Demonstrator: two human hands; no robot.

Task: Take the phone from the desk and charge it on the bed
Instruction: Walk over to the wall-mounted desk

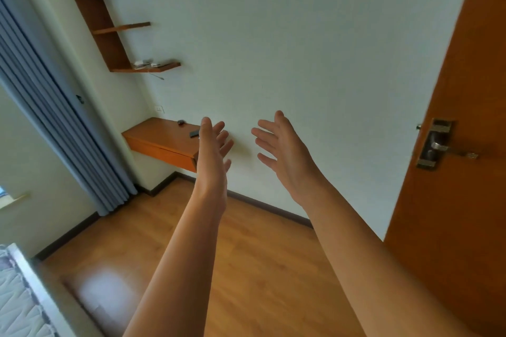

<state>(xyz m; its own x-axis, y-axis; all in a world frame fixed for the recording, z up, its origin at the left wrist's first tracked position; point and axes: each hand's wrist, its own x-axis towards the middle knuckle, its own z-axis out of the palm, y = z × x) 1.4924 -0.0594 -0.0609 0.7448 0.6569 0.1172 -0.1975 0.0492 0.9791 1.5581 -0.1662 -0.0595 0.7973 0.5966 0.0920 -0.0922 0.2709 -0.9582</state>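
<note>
A dark phone [194, 133] lies flat on a small wooden wall-mounted desk [156, 136] across the room, near the desk's right end. My left hand [215, 150] is raised in front of me, fingers spread and empty, and it overlaps the desk's right end in the view. My right hand [282, 148] is held up beside it, also spread and empty. Both hands are well short of the desk. A corner of the bed [19, 295], with a pale quilted mattress, shows at the bottom left.
A small dark round object [180, 122] sits at the back of the desk below a wall socket [159, 109]. Wooden wall shelves [109, 27] hold small white items. Blue-grey curtains [54, 107] hang at the left; an orange door [460, 117] stands at the right. Wood floor [260, 254] lies between.
</note>
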